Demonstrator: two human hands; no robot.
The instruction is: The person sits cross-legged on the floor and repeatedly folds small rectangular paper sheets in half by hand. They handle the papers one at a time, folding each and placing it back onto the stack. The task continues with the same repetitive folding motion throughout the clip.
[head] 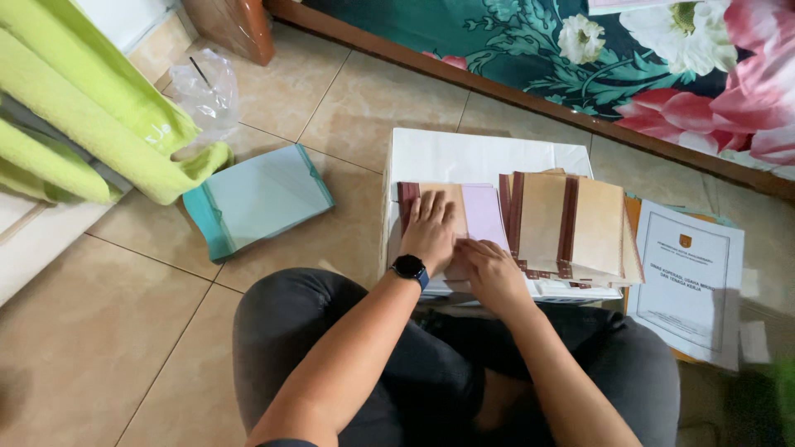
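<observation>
The person sits cross-legged on the tile floor (99, 331) in dark trousers (331, 331), and the white box (472, 153) stands right in front of the knees. The left hand (429, 232), with a black watch (410, 267) on its wrist, lies flat on top of the box with its fingers spread open, pressing on a small stack of envelopes (468, 215) that has a dark red stripe and a pale pink sheet. The right hand (490, 269) rests on the near edge of the same stack, at the front of the box; its fingers are bent down on the paper, but I cannot tell if they grip anything. On the right part of the box top sits a second stack of tan envelopes (571, 223) with brown stripes. Just right of the box, on the floor, lies a white printed sheet (687, 281) on an orange folder (633, 207). Left of the box lies a teal folder (257, 199). Farther left hangs a lime green towel (99, 116), with a clear plastic bag (207, 87) near it. Behind the box is a cloth with big flowers (662, 58) along a wooden edge.
</observation>
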